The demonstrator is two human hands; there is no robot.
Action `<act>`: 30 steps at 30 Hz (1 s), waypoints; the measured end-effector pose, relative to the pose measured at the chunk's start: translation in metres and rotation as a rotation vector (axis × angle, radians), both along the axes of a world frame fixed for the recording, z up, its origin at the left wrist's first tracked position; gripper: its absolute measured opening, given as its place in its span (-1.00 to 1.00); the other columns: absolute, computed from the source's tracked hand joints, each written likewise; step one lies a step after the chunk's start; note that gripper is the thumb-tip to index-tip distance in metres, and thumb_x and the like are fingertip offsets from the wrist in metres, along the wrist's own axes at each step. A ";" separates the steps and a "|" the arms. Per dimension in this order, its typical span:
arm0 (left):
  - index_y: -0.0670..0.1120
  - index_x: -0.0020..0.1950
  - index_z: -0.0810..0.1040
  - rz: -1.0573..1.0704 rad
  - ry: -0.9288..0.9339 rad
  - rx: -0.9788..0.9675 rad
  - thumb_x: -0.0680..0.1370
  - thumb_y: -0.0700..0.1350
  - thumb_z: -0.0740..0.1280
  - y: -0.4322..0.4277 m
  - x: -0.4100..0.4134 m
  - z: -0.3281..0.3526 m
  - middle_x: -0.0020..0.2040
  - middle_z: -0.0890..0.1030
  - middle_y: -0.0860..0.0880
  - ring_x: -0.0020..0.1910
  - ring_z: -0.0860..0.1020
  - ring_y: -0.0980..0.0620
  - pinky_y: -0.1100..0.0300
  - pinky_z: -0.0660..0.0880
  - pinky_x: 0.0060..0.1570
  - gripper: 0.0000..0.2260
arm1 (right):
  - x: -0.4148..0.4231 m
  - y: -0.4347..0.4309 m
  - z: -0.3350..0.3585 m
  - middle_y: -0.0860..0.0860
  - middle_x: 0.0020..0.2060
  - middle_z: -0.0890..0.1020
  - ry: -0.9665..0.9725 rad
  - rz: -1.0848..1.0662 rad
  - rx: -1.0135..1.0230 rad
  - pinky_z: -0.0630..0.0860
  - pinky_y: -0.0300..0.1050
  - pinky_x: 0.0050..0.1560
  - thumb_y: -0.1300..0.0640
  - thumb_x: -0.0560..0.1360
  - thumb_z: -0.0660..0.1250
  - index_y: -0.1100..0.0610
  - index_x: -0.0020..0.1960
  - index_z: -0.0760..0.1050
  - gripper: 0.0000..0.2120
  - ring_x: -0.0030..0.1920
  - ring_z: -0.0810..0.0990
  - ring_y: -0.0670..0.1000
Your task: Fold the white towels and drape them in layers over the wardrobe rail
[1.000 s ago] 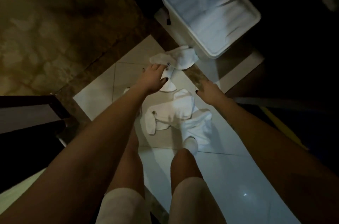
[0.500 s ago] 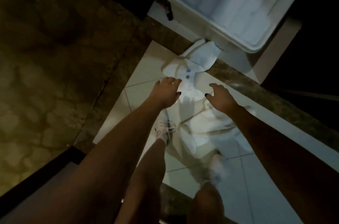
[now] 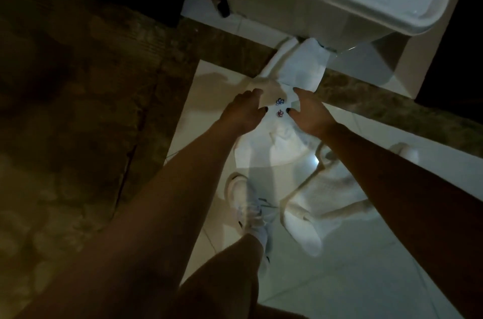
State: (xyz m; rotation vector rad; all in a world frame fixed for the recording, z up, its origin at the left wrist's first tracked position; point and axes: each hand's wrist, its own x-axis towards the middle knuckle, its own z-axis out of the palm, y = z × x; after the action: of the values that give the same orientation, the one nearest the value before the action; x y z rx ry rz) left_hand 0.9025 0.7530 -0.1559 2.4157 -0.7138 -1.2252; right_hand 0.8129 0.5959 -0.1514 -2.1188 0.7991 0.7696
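A white towel (image 3: 277,120) with two small embroidered flowers lies crumpled on the pale floor tiles. My left hand (image 3: 244,110) reaches down to its left edge, thumb and fingers pinching the cloth. Just right of the flowers, my right hand (image 3: 308,113) pinches the towel's other edge. More white towel cloth (image 3: 300,70) stretches away toward the tub, and another white towel (image 3: 326,188) lies bunched by my right forearm. No wardrobe rail is in view.
A large white plastic tub (image 3: 300,12) stands on the floor straight ahead, at the top right. My left foot in a white shoe (image 3: 248,203) stands on the tiles beside the towels. A dark stone strip (image 3: 222,44) borders the tiles, with a mottled brown floor at left.
I have leaned closer to the floor. Both hands have come together onto the flowered towel, the right hand moving left to take its edge.
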 end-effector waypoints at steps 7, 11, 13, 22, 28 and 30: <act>-0.18 0.45 0.32 0.397 0.101 -0.128 0.59 -0.07 0.31 -0.022 -0.009 -0.119 0.33 0.48 -0.19 0.29 0.47 -0.14 0.01 0.43 0.26 -0.54 | 0.001 0.001 -0.109 0.20 0.50 0.22 -0.258 -0.106 -0.068 0.18 -0.27 0.34 0.30 0.60 0.21 0.24 0.54 0.13 -0.45 0.48 0.25 0.14; -0.16 0.25 0.49 0.626 0.222 -0.221 0.51 -0.18 0.42 -0.023 -0.011 -0.137 0.05 0.56 -0.08 0.00 0.54 0.00 0.18 0.47 0.00 -0.67 | 0.007 -0.015 -0.136 0.25 0.27 0.50 -0.212 -0.154 -0.024 0.39 -0.24 0.04 0.30 0.55 0.29 0.31 0.39 0.36 -0.58 0.26 0.50 0.20; -0.18 0.11 0.53 0.666 0.375 -0.282 0.48 -0.27 0.44 -0.022 -0.007 -0.128 -0.07 0.57 -0.08 -0.12 0.56 0.03 0.20 0.50 -0.08 -0.77 | 0.006 -0.019 -0.130 0.29 0.02 0.60 -0.202 -0.153 -0.051 0.31 -0.25 -0.21 0.33 0.53 0.27 0.40 0.11 0.51 -0.80 0.06 0.59 0.23; -0.22 0.14 0.59 0.734 0.541 -0.409 0.53 -0.20 0.39 -0.035 -0.005 0.000 0.07 0.62 -0.25 0.02 0.59 -0.13 0.02 0.53 0.09 -0.79 | -0.009 -0.019 0.002 0.25 -0.03 0.58 -0.273 -0.384 0.113 0.65 -0.04 -0.09 0.27 0.55 0.32 0.28 0.04 0.52 -0.91 -0.06 0.62 0.12; -0.17 0.07 0.57 0.518 0.584 -0.371 0.57 -0.18 0.35 -0.032 0.007 0.156 -0.04 0.61 -0.14 -0.11 0.59 -0.03 0.16 0.53 -0.13 -0.88 | -0.017 -0.018 0.161 0.24 -0.09 0.62 -0.285 -0.292 0.109 0.63 -0.08 -0.24 0.25 0.57 0.31 0.25 -0.04 0.50 -0.95 -0.24 0.63 0.08; -0.15 0.02 0.59 0.516 0.592 -0.383 0.55 -0.18 0.38 -0.033 0.009 0.212 -0.06 0.61 -0.14 -0.12 0.59 -0.04 0.16 0.53 -0.13 -0.92 | -0.019 -0.019 0.218 0.22 -0.19 0.59 -0.285 -0.267 0.081 0.62 -0.01 -0.24 0.26 0.55 0.32 0.24 -0.09 0.48 -0.93 -0.33 0.60 0.09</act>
State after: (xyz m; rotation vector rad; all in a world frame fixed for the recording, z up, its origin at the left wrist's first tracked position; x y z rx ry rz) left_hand 0.9111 0.7204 0.0559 1.6456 -0.1133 -1.3245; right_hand 0.7937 0.5773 0.0668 -1.9423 0.8557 0.3439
